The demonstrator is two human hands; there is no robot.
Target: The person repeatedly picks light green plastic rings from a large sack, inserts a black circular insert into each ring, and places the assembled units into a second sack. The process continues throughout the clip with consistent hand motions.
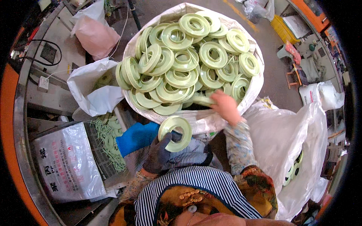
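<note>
My left hand (pixel 157 155), in a dark grey glove, grips a pale green plastic ring (pixel 163 132) by its edge, thumb at the inner hole. This flanged ring faces up over my lap, just in front of the big bag. My bare right hand (pixel 225 106) reaches over the near rim of the large white woven bag (pixel 253 101). Its fingers close on the end of another pale green ring (pixel 200 100), which is tilted edge-on and smeared by motion. Many like rings (pixel 213 55) fill the bag in a loose heap. The right fingertips are partly blurred.
Left of the bag stands an open white sack (pixel 90 98); green plastic scraps (pixel 109 145) lie on a dark grate below it. A printed white sack (pixel 68 165) lies at lower left. A big translucent bag (pixel 279 135) holding rings is at right. A yellow crate (pixel 283 30) stands far right.
</note>
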